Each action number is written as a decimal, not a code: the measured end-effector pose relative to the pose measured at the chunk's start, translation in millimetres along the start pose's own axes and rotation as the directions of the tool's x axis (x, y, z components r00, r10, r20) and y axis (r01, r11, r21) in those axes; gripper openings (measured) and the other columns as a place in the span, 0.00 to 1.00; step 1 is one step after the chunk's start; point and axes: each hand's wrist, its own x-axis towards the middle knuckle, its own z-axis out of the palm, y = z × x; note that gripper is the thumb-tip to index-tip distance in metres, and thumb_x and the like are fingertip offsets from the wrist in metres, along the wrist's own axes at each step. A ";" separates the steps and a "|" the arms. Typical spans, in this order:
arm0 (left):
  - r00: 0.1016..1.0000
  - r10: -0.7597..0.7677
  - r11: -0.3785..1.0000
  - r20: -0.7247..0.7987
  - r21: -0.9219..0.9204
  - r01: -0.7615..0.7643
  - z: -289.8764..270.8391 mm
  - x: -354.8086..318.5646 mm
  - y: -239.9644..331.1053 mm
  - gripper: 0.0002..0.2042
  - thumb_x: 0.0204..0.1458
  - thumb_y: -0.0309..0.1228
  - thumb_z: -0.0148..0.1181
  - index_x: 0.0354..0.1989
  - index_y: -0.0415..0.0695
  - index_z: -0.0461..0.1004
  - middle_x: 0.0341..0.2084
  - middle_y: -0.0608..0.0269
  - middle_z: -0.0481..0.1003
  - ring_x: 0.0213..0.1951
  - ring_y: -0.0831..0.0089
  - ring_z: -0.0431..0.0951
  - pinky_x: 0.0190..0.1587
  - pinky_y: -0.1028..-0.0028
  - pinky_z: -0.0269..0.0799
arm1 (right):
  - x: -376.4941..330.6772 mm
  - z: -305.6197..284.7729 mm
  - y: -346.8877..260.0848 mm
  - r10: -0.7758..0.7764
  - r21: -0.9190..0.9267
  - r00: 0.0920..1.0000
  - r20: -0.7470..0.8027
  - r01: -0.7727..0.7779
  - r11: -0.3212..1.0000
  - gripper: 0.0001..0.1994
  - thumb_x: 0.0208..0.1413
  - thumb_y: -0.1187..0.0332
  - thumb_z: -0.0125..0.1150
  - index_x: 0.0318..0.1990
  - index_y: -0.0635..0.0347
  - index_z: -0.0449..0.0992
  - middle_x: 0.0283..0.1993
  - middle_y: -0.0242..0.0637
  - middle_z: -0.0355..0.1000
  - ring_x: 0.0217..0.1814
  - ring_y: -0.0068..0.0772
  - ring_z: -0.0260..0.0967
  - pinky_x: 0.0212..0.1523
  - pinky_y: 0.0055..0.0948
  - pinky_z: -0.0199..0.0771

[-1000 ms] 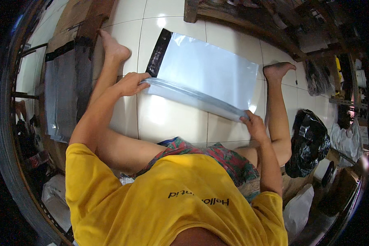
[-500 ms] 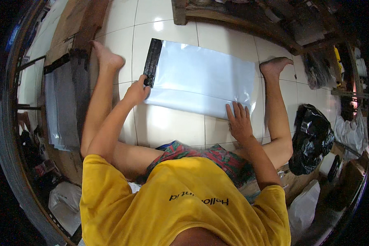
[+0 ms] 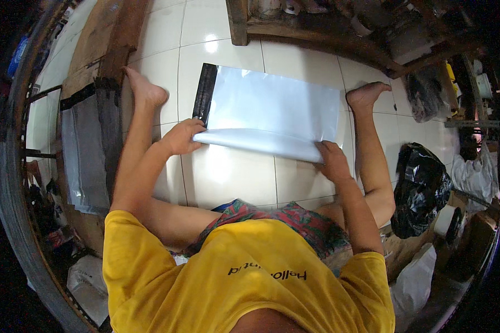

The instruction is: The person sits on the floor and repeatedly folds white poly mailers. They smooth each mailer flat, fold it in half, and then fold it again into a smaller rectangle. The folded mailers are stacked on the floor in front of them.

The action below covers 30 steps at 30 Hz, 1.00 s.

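Note:
A pale plastic mailing bag [image 3: 275, 102] with a black strip along its left end lies on the floor between my outstretched legs. Its near edge is folded over and curls up off the tiles. My left hand [image 3: 184, 136] grips the near left corner, below the black strip, fingers closed on the fold. At the near right corner my right hand [image 3: 333, 160] also pinches the folded edge, its fingertips bent around the plastic. What lies under the bag is hidden.
White floor tiles [image 3: 228, 177] surround the bag. Grey plastic bags [image 3: 86, 147] lie on cardboard to my left. A wooden frame [image 3: 311, 36] stands ahead. A black plastic bag [image 3: 419, 188] and a white bag [image 3: 416, 277] sit to the right.
The bag's near edge has lifted and folded over. My left hand has shifted toward me and gripped the corner; my right hand, flat before, now has its fingers curled round the edge.

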 end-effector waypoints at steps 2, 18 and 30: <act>0.965 -0.260 0.946 0.014 -0.194 0.258 -11.1 2.3 6.8 0.20 0.44 0.31 0.69 0.48 0.40 0.80 0.49 0.51 0.77 0.48 0.56 0.79 0.53 0.65 0.74 | 3.2 -16.5 17.9 0.130 0.196 0.990 0.046 -0.137 0.971 0.33 0.44 0.62 0.75 0.61 0.57 0.73 0.54 0.53 0.74 0.56 0.57 0.71 0.64 0.46 0.70; 0.532 -0.843 0.517 -0.084 -0.404 0.755 38.1 15.4 6.9 0.36 0.58 0.56 0.57 0.60 0.33 0.66 0.47 0.32 0.76 0.47 0.43 0.79 0.52 0.58 0.74 | 2.1 -17.3 -43.9 -0.201 -0.230 0.962 -0.185 0.156 0.961 0.36 0.50 0.66 0.68 0.67 0.56 0.61 0.66 0.57 0.60 0.67 0.61 0.59 0.66 0.57 0.61; 0.997 -0.043 0.861 -0.060 0.504 0.068 38.0 54.9 112.1 0.38 0.41 0.46 0.72 0.61 0.42 0.66 0.57 0.49 0.68 0.61 0.47 0.66 0.65 0.51 0.62 | 31.3 -2.2 -52.1 -0.139 -0.346 0.989 0.055 0.149 0.926 0.39 0.47 0.68 0.66 0.69 0.55 0.60 0.65 0.52 0.60 0.67 0.58 0.59 0.69 0.56 0.59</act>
